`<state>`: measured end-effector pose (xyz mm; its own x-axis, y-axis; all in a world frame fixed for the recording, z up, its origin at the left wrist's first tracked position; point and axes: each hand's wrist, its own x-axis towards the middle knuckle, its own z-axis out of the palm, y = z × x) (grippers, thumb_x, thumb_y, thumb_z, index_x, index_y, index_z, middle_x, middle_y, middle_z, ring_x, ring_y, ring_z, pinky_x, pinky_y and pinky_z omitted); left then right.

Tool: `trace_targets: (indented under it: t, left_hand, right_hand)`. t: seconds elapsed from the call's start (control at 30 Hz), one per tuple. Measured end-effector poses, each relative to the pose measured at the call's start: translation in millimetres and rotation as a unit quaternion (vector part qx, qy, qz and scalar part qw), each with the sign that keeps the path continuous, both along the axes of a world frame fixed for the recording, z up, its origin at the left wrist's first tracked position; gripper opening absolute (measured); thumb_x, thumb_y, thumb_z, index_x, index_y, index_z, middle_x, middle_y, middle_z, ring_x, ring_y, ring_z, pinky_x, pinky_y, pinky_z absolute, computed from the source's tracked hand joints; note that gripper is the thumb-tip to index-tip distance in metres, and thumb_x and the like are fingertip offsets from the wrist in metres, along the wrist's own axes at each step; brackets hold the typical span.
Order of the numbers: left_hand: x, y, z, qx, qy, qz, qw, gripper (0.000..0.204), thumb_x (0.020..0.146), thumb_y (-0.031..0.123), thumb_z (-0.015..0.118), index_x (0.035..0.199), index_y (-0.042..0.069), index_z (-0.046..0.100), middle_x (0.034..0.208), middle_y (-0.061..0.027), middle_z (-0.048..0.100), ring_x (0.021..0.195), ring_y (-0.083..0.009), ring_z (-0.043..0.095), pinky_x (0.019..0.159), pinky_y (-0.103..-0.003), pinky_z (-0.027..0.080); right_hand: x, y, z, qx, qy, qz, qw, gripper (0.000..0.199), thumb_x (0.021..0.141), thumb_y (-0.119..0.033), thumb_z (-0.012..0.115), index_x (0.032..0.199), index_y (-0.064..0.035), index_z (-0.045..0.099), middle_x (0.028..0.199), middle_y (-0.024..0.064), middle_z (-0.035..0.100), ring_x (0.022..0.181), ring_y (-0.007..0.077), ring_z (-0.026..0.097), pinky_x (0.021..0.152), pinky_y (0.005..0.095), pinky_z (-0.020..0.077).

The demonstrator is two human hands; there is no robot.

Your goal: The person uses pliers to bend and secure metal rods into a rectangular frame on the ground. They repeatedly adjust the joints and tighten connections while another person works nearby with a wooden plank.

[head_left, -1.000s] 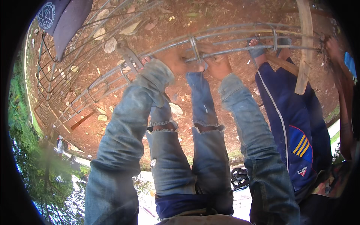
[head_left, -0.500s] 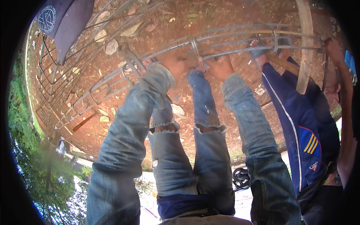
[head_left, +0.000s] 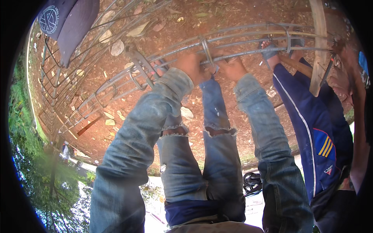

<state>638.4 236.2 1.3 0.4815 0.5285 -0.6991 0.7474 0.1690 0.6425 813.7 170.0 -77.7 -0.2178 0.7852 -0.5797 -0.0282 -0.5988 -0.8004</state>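
My left hand (head_left: 191, 68) is closed at the near bar of a long steel rebar cage (head_left: 248, 50). Beside it, my right hand (head_left: 233, 69) has its fingers bent and pressed together under the same bar. Between them a steel stirrup (head_left: 206, 50) loops around the bars. The fingertips of both hands meet near its lower end, and whatever they pinch there is hidden. Left of my left hand, a dark two-armed metal tool (head_left: 140, 66), like pincers, lies across the bars.
A co-worker's navy trousers (head_left: 295, 105) and sandalled foot (head_left: 269, 52) are at the right, next to an upright wooden plank (head_left: 318, 46). Another person's dark cap (head_left: 72, 25) shows at upper left above more rebar (head_left: 54, 93). Dry leaves (head_left: 117, 47) litter the red soil.
My left hand has shifted right, closer to the stirrup and my right hand. The view has moved slightly. At the far right, a dark thin tool now shows beside the plank.
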Motion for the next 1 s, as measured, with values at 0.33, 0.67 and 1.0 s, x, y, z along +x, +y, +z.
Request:
trace_targets:
  t: [0.33,0.67,1.0]
  left_hand:
    - [15,-7,-11,0.023,0.237,-0.042,0.970,0.027,0.075,0.025,0.063,0.096,0.007,0.065,0.075,-0.0185,0.063,0.077,-0.0356,0.062,0.072,-0.042,0.049]
    - [-1,12,-30,0.011,0.029,-0.081,0.996,0.028,0.076,0.019,0.060,0.103,0.017,0.066,0.103,-0.0097,0.062,0.100,-0.0271,0.057,0.088,-0.038,0.045]
    - [18,21,-16,-0.088,0.151,-0.046,0.984,0.061,0.083,0.062,0.040,0.115,0.013,0.057,0.101,-0.0191,0.061,0.100,-0.0355,0.056,0.088,-0.040,0.044]
  right_hand:
    - [-10,-3,18,0.011,-0.079,-0.061,0.995,0.016,0.080,-0.009,0.059,0.095,-0.0026,0.062,0.101,0.0144,0.060,0.090,0.0226,0.058,0.077,0.0339,0.0469]
    - [-13,-11,25,-0.061,-0.119,-0.063,0.989,0.020,0.081,-0.014,0.060,0.092,0.0027,0.063,0.084,0.0157,0.061,0.082,0.0223,0.059,0.072,0.0316,0.0463]
    - [-33,-18,43,-0.207,0.089,-0.313,0.923,0.008,0.078,-0.008,0.061,0.076,-0.0031,0.055,0.060,0.0021,0.050,0.049,0.0086,0.044,0.043,0.0233,0.0323]
